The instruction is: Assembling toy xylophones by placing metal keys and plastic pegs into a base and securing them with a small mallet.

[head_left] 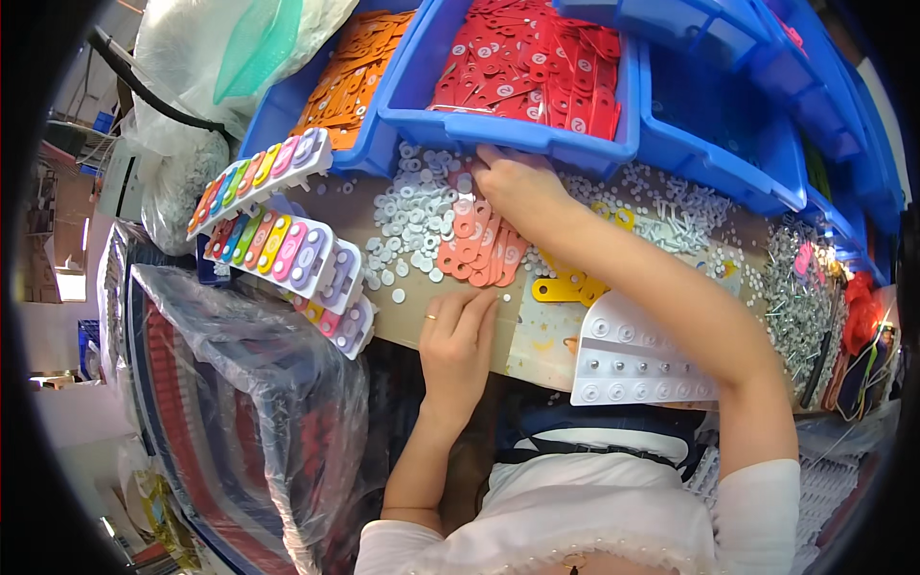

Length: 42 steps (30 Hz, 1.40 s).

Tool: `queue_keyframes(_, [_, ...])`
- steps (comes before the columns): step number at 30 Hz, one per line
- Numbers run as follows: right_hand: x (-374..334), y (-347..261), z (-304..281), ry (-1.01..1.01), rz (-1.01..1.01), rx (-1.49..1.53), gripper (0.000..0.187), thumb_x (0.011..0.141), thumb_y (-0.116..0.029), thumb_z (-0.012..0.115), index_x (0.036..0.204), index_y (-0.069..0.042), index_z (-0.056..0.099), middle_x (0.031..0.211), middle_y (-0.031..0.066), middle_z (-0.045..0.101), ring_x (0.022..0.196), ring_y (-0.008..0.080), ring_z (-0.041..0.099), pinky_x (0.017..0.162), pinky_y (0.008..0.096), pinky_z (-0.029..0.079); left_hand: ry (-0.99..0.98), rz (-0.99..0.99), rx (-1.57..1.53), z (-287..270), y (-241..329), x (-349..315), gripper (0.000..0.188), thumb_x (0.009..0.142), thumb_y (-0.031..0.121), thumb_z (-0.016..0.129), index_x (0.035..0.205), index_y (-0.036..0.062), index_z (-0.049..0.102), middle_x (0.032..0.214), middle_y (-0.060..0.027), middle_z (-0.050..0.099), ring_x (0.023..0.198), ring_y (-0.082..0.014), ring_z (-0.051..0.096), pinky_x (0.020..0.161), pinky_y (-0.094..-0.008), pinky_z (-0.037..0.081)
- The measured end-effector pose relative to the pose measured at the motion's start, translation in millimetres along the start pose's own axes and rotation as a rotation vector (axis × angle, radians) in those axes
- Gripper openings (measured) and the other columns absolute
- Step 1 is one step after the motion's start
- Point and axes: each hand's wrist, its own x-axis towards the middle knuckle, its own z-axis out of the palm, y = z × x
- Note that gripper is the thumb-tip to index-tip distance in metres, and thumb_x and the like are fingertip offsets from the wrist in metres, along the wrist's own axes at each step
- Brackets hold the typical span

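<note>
blue bin (575,146) just past r hand (522,192), white discs (412,213) nr

Glossy, smooth plastic makes up the blue bins (441,125); the coral pieces (467,251) and red pieces (527,72) look like smooth plastic too, with a soft sheen. The white tray (599,359) is smooth moulded plastic. Shiny metal screws (800,299) lie on the matt counter (402,321). Crinkled, glossy clear film (259,326) contrasts with the matt cloth top (575,522).
</note>
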Motion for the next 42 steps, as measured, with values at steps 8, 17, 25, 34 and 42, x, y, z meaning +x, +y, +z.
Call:
queue_keyframes(8, [-66.5,1.4,-63.7,0.168,0.165,0.377,0.014,0.082,-0.001,0.063,0.095,-0.005,0.066,0.094,0.009,0.065,0.081,0.0234,0.067,0.067,0.0309,0.054,0.143,-0.15,0.121,-17.3,-20.7,-21.2,0.017,0.078,-0.004,0.07,0.094,0.0013,0.067,0.09,-0.0113,0.064,0.08,-0.0288,0.062,0.07,-0.0371,0.05])
queue_keyframes(17, [-185.7,-30.2,-120.7,0.104,0.334,0.427,0.017,0.074,0.001,0.073,0.09,-0.002,0.067,0.091,0.0095,0.065,0.077,0.0236,0.065,0.064,0.0306,0.053,-0.163,-0.067,-0.509,5.9,46.5,4.3,0.021,0.075,-0.005,0.073,0.095,0.0011,0.069,0.093,-0.0101,0.069,0.079,-0.0225,0.066,0.071,-0.0314,0.052])
queue_keyframes(25, [-193.4,-34.7,-108.0,0.132,0.161,0.229,0.029,0.065,0.0,0.075,0.093,0.0,0.066,0.09,0.0087,0.063,0.075,0.0234,0.064,0.06,0.0319,0.053,-0.276,0.342,-0.281,19.6,55.3,11.0,0.026,0.071,-0.002,0.073,0.097,-0.0003,0.068,0.097,-0.0091,0.068,0.082,-0.0251,0.064,0.072,-0.0325,0.053])
queue_keyframes(34, [-197.9,-31.4,-116.3,0.031,0.059,0.19,0.032,0.067,-0.004,0.066,0.099,0.002,0.067,0.101,0.0131,0.065,0.09,0.0262,0.066,0.069,0.0318,0.056,-0.281,0.556,-0.166,15.2,41.6,11.9,0.034,0.067,0.003,0.076,0.1,0.0007,0.07,0.103,-0.0112,0.068,0.088,-0.023,0.065,0.071,-0.0318,0.054])
queue_keyframes(42, [-208.2,-31.1,-121.3,-0.051,0.013,0.148,0.031,0.073,-0.006,0.061,0.102,0.005,0.066,0.117,0.0166,0.064,0.107,0.0286,0.063,0.088,0.0375,0.053,-0.252,0.382,-0.305,16.3,46.9,9.2,0.033,0.069,0.007,0.077,0.101,0.005,0.071,0.097,-0.0054,0.068,0.09,-0.0245,0.063,0.075,-0.032,0.052])
